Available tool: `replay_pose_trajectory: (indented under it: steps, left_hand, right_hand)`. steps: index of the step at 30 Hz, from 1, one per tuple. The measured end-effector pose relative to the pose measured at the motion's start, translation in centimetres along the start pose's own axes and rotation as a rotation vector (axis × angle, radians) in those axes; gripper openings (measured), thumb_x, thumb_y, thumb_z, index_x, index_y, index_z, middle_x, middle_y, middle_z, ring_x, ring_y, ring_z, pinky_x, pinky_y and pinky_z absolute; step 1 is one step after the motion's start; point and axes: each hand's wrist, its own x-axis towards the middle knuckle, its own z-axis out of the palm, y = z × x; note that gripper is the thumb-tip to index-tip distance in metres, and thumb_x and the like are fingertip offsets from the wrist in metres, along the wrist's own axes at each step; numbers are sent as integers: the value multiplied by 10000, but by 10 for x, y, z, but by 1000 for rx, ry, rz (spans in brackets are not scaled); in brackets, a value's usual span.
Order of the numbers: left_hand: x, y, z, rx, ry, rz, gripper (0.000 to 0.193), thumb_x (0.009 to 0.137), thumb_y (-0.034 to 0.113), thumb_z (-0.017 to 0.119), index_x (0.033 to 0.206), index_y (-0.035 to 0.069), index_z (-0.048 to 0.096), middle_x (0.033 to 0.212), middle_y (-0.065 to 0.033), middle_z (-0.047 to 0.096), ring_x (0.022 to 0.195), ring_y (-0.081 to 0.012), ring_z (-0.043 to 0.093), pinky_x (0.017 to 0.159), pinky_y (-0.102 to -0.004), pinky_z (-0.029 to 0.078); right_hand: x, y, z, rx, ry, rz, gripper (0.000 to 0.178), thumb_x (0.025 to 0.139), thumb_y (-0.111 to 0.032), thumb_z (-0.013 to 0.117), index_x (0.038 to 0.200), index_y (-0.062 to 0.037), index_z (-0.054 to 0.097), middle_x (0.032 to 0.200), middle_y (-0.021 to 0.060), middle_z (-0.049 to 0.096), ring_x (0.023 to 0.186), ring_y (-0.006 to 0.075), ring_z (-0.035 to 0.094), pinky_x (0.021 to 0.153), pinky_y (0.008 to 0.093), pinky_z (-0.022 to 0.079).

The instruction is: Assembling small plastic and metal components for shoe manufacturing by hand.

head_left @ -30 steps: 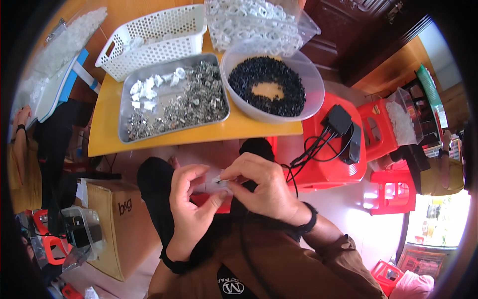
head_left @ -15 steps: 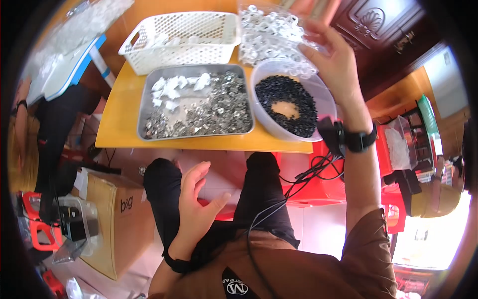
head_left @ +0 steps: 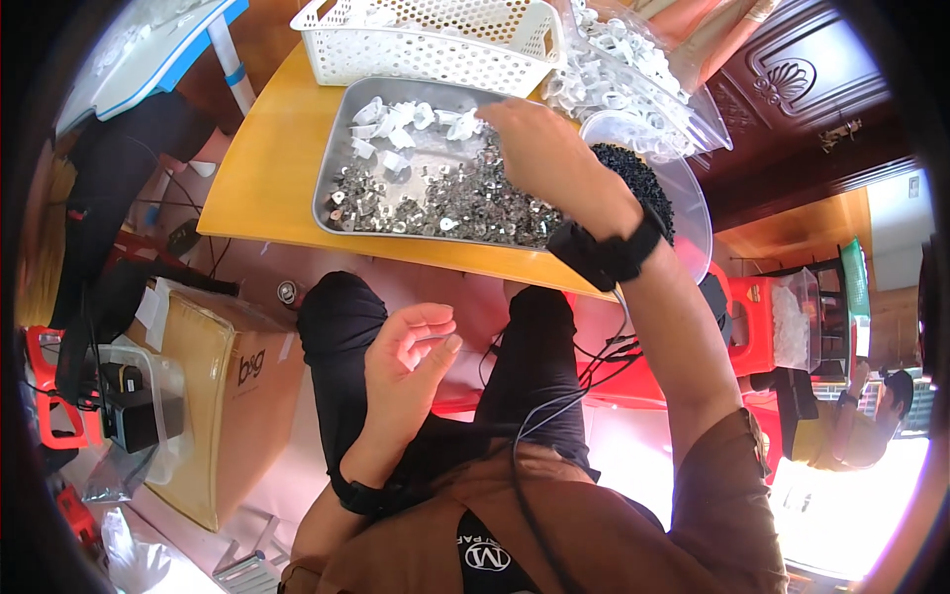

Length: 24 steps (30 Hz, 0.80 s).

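The right hand [head_left: 549, 158] has come away from the clear plastic container [head_left: 705, 127] of white rings [head_left: 586, 87] and now reaches down over the metal tray [head_left: 424, 166], its fingertips at the white plastic pieces [head_left: 399, 138] clustered along the far side. That brings the handling back to the tray; whether the fingertips grip a piece or only touch one, I cannot tell. The two hands, which met over the lap a second ago around a small pale part, are now well apart. The left hand [head_left: 401, 361] stays raised above the lap, fingers curled and thumb spread from them, with nothing visible in its grasp.

The tray is shallow, dull grey and round-cornered, resting on the yellow, smooth tabletop [head_left: 265, 163]. Its white pieces look matt and irregular, some ring-like; nearer the person lie small metal parts [head_left: 473, 203], glinting and jumbled. Behind stands a white basket [head_left: 435, 69] of perforated plastic. To the right, beneath the forearm, a translucent round bowl [head_left: 701, 223] holds fine black bits [head_left: 638, 180].
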Motion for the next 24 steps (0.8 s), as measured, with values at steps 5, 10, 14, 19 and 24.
replay_pose_trajectory:
  steps: [5,10,14,19,24]
  left_hand:
    - [-1,1,0,-25,-46,-22,235,837,26,665,1057,31,585,1017,-45,585,985,-157,559,832,-299,473]
    - [-3,-1,-11,-11,-3,-25,189,850,34,654,1029,31,593,996,-47,589,950,-150,570,809,-304,494]
    - [-5,0,-11,-4,10,-15,175,856,44,651,1022,32,595,984,-45,591,929,-146,578,795,-301,501]
    - [-6,9,-3,-32,-15,-11,189,862,59,650,1037,30,587,984,-58,593,928,-151,582,784,-301,503]
    - [-3,26,13,-106,-7,-20,275,902,128,609,1144,9,554,1032,-86,594,944,-181,593,789,-326,514]
  right_hand:
    - [26,19,40,2,-71,-5,200,760,-27,576,952,-3,628,887,205,634,893,370,629,784,435,510]
    - [24,5,28,0,-339,102,130,752,-131,622,864,-98,678,844,110,662,864,313,627,768,398,497]
    - [19,-1,5,22,-299,101,159,749,-128,627,890,-102,695,904,119,676,866,301,638,775,383,503]
    - [-4,-12,-33,376,-69,123,176,739,-118,649,901,-95,714,890,127,684,821,302,656,771,348,519]
    - [-62,-60,-68,818,-46,180,193,739,-53,670,919,-108,715,891,96,679,848,276,642,809,343,505]
